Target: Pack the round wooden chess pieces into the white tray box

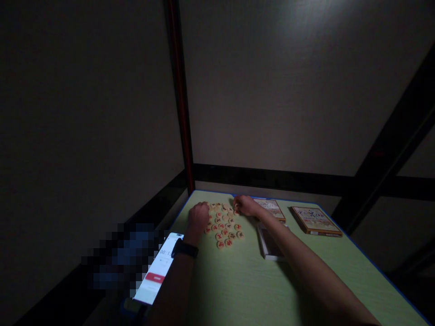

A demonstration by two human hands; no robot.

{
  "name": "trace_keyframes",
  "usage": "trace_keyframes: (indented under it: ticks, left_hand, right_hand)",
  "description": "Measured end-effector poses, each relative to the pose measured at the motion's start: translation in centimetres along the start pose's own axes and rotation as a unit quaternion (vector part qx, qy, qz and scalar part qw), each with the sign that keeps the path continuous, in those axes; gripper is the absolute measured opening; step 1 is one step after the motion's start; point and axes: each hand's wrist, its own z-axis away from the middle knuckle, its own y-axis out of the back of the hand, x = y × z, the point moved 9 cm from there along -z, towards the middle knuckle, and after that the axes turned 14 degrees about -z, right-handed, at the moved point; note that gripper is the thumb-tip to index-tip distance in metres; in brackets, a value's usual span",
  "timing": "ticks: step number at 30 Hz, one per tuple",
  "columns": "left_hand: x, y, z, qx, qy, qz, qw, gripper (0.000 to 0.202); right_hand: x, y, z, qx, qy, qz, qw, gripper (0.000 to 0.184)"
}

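Observation:
Several round wooden game pieces (pixel 224 224) with red and dark marks lie spread on a green table (pixel 244 280). My left hand (pixel 199 217) rests at the left edge of the pieces with its fingers curled down on them. A dark watch sits on that wrist. My right hand (pixel 245 205) reaches to the far right corner of the pieces, fingers curled on them. Whether either hand holds a piece is hidden.
A lit phone (pixel 159 267) lies at the table's left edge. A shallow open box (pixel 268 246) sits under my right forearm. Two flat printed boxes (pixel 317 220) lie at the far right. A red post (pixel 181 99) stands behind the table.

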Motion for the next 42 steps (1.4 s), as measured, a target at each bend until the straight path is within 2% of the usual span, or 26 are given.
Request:
trace_keyframes:
  ticks: [5,10,15,20,25,28,34,38,42]
  left_hand:
    - [-0.2,-0.3,0.1,-0.015,0.004,-0.006,1.000,0.034]
    - [-0.4,-0.6,0.2,-0.033,0.011,-0.013,0.999,0.036]
    - [-0.5,-0.4,0.4,-0.029,0.003,-0.018,0.999,0.037]
    - [-0.4,-0.5,0.5,-0.026,-0.002,-0.019,0.999,0.036]
    - [-0.3,-0.7,0.4,-0.018,-0.008,-0.014,1.000,0.036]
    - [0.0,-0.6,0.4,-0.009,-0.013,-0.012,1.000,0.037]
    - [1.0,0.2,0.8,0.019,-0.024,0.020,0.999,0.039]
    - [1.6,0.2,1.1,0.023,-0.036,0.028,0.999,0.039]
    - [1.7,0.0,1.1,0.024,-0.034,0.033,0.999,0.038]
  right_hand:
    - [0.4,1.0,-0.3,0.028,-0.003,0.006,1.000,0.024]
    - [1.2,0.8,-0.6,0.032,-0.024,0.005,0.999,0.029]
    - [1.3,0.6,-1.0,0.019,-0.031,0.026,0.999,0.026]
    - [-0.7,0.5,-1.1,0.014,0.001,0.065,0.998,0.023]
    - [-3.9,-1.4,-0.9,-0.009,0.060,0.085,0.994,0.024]
    - [-4.5,-2.2,-1.2,-0.023,0.068,0.093,0.993,0.022]
    - [-2.5,-0.8,-2.8,-0.007,0.037,0.088,0.995,0.034]
    - [-1.1,-0.5,-3.3,-0.009,0.016,0.089,0.996,0.031]
    - [-1.0,-0.5,-3.2,-0.007,0.014,0.086,0.996,0.030]
